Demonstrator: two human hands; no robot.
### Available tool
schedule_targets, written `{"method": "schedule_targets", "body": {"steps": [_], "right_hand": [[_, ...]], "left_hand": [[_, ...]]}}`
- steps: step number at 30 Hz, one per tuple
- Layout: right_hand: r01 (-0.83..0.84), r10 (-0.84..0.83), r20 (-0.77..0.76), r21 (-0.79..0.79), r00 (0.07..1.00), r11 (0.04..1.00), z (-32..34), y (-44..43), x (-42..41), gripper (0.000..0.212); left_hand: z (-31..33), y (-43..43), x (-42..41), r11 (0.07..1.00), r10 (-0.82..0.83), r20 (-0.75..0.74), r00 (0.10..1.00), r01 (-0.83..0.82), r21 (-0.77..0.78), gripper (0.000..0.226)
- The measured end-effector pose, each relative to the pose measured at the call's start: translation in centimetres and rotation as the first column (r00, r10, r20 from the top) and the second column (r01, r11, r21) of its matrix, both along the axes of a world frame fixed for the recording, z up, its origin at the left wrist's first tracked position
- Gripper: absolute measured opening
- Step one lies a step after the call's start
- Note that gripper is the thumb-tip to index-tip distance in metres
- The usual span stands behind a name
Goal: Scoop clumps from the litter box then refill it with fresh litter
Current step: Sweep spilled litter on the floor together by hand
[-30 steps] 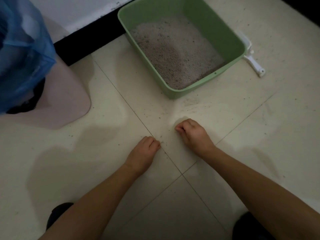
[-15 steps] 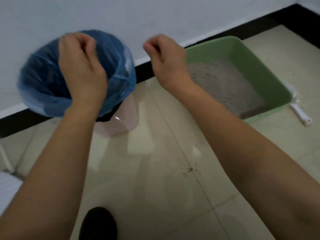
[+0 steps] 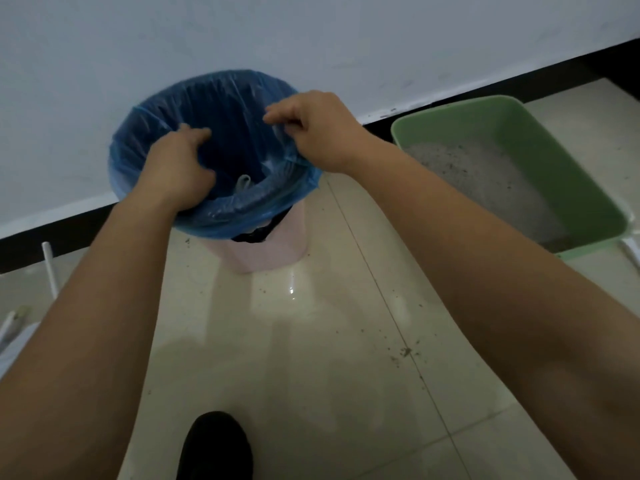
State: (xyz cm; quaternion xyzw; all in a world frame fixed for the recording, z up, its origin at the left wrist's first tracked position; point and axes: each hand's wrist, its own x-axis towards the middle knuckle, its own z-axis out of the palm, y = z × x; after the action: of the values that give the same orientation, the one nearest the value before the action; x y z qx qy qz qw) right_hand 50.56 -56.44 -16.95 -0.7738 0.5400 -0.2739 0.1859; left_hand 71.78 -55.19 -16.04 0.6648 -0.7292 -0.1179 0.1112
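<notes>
While I stand on the pale glossy floor tiles (image 3: 311,375), my dark shoe (image 3: 216,445) shows nearest, below both forearms. Loose scattered litter grains (image 3: 406,351) lie on the tiles under my right forearm. Further out, both hands hover over the mouth of the blue plastic bag (image 3: 214,216) lining the pink plastic bin (image 3: 270,251). My left hand (image 3: 176,171) hangs with its fingers loosely curled, nothing visible in them. My right hand (image 3: 318,129) has its thumb and forefinger tips drawn together; whether they pinch anything, I cannot tell. Off to the right of my right fingers, well apart, sits the green plastic litter box (image 3: 554,161), with grey litter (image 3: 485,174) inside it.
</notes>
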Motion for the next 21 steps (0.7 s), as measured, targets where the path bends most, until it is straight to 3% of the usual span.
{"method": "schedule_targets", "body": {"steps": [3, 7, 11, 13, 16, 18, 21], "right_hand": [[0.036, -0.034, 0.060, -0.038, 0.998, 0.999, 0.3, 1.7, -1.4, 0.039], [0.134, -0.127, 0.099, -0.065, 0.987, 0.989, -2.3, 5.9, -5.9, 0.040], [0.131, -0.130, -0.021, 0.163, 0.991, 0.978, -9.4, 13.8, -11.1, 0.035], [0.121, -0.087, -0.128, 0.289, 0.988, 0.950, -13.9, 17.4, -13.1, 0.031], [0.211, -0.133, -0.246, 0.326, 0.960, 0.922, -20.0, 22.3, -15.2, 0.025], [0.311, -0.247, -0.255, 0.252, 0.935, 0.916, -23.2, 25.5, -15.8, 0.021], [0.356, -0.329, -0.255, 0.064, 0.909, 0.932, -26.1, 28.8, -14.8, 0.025]], "left_hand": [[0.2, 0.0, -1.2, 1.000, -0.026, -0.050, 0.998, 0.025, -0.017, 0.078], [0.2, 1.4, -5.2, 0.946, -0.134, -0.205, 0.970, 0.063, -0.319, 0.051], [-1.4, 4.1, -11.4, 0.744, -0.392, -0.265, 0.881, 0.133, -0.655, 0.030], [-4.0, 6.3, -14.3, 0.672, -0.520, -0.241, 0.819, 0.219, -0.708, 0.023], [-10.5, 9.8, -16.7, 0.754, -0.577, -0.289, 0.764, 0.363, -0.547, 0.018], [-15.8, 12.2, -16.6, 0.841, -0.532, -0.346, 0.773, 0.436, -0.322, 0.016], [-22.4, 15.6, -14.4, 0.841, -0.525, -0.306, 0.794, 0.539, -0.045, 0.016]]}}
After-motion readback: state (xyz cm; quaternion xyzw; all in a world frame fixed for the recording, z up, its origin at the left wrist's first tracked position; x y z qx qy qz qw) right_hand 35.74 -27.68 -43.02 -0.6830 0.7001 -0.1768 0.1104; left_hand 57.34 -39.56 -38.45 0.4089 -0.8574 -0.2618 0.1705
